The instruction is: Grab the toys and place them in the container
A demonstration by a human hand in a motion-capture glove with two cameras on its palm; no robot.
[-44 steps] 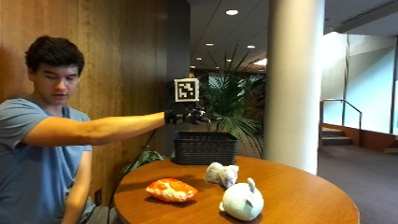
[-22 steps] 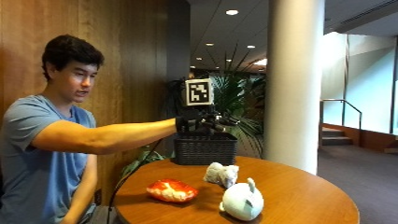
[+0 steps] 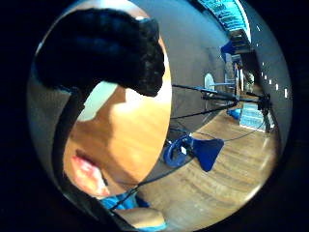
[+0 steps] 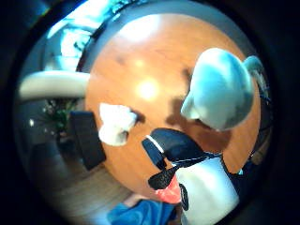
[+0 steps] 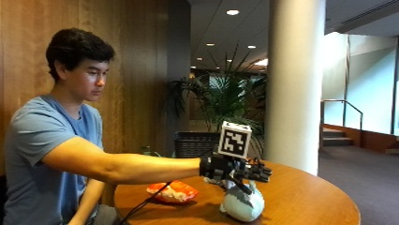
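A pale green stuffed toy (image 5: 243, 205) sits on the round wooden table (image 5: 312, 197) near its front edge. My gloved right hand (image 5: 240, 169) hovers just above it, fingers stretched out and holding nothing. An orange toy (image 5: 173, 191) lies to the left of the pale one. The dark woven container (image 5: 196, 144) stands at the table's far side. In the thumb side palm view, the pale toy (image 4: 220, 89) is close below the palm. A small white toy (image 4: 115, 123) lies beside the container (image 4: 86, 138), and the orange toy (image 4: 168, 190) shows at the edge.
A large white column (image 5: 296, 84) and potted palms (image 5: 231, 101) stand behind the table. Bare tabletop lies to the right of the pale toy. A black cable (image 5: 146, 204) trails from the hand across the table's left side.
My hand has come down from in front of the container to just above the pale green toy. The person has leaned forward. The toys have not moved.
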